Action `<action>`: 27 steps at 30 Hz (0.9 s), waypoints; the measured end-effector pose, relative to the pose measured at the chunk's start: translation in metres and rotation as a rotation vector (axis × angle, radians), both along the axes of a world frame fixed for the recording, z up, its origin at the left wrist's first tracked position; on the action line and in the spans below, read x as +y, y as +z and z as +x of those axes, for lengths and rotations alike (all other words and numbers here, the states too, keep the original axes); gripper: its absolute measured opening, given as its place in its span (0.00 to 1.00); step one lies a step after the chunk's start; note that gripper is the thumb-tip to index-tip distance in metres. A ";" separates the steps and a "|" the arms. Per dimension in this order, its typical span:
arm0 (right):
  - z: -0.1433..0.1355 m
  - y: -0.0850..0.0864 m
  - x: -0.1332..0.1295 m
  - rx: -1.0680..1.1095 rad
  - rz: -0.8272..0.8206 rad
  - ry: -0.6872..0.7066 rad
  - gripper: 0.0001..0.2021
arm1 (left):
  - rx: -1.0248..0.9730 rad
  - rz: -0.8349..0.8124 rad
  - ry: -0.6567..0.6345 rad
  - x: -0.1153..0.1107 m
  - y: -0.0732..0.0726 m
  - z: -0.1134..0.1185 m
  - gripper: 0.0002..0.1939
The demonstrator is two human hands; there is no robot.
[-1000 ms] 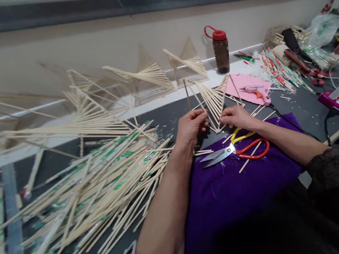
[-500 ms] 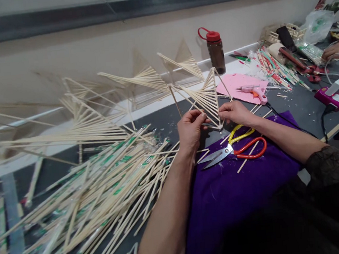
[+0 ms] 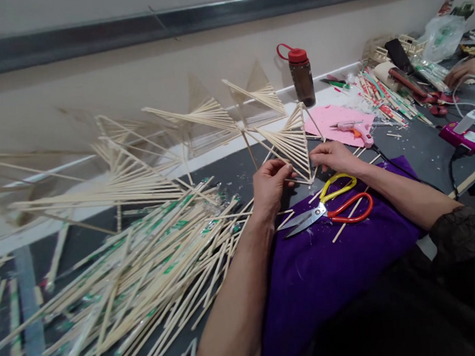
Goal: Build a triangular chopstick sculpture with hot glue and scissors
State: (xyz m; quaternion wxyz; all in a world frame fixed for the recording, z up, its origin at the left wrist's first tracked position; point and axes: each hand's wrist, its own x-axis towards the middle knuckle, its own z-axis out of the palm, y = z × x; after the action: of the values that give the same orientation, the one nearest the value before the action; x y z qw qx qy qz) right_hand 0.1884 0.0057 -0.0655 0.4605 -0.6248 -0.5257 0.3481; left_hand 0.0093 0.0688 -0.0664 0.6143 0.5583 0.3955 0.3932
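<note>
A long framework of thin wooden sticks (image 3: 290, 139), fanned into twisted triangles, runs along the wall, its near end between my hands. My left hand (image 3: 273, 181) pinches the lower sticks at the left of the nearest triangle. At that triangle's right side, my right hand (image 3: 332, 156) is closed with fingertips at a slanting stick near the bottom corner. Just below lie scissors (image 3: 322, 210) with one yellow and one red handle, on a purple cloth (image 3: 315, 282). A heap of loose sticks (image 3: 158, 269), some in clear and green wrappers, lies left of my left forearm.
Behind my right hand, a pink glue gun (image 3: 354, 130) rests on a pink sheet (image 3: 320, 122). A red-capped bottle (image 3: 302, 79) stands by the wall. At the right are a purple power strip (image 3: 463, 138), cables, and another person's hand (image 3: 471, 71).
The near end of the stick framework sits slightly lower. My right hand has shifted slightly right, away from the triangle's edge. My left hand keeps its pinch.
</note>
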 end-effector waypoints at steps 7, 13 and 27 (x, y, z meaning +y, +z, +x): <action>-0.007 0.003 -0.004 -0.067 0.024 0.114 0.09 | 0.005 0.008 -0.019 0.000 0.005 -0.004 0.15; -0.005 0.002 -0.006 -0.091 0.032 0.145 0.10 | 0.025 -0.020 -0.025 -0.004 0.010 -0.004 0.14; 0.023 0.012 0.001 0.137 0.201 -0.127 0.09 | -0.018 0.050 0.046 0.004 0.004 -0.008 0.17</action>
State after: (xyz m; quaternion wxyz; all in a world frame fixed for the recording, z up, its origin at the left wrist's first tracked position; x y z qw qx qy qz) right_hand 0.2116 0.0068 -0.0534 0.5765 -0.5823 -0.4847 0.3059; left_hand 0.0017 0.0728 -0.0624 0.5943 0.5607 0.3928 0.4220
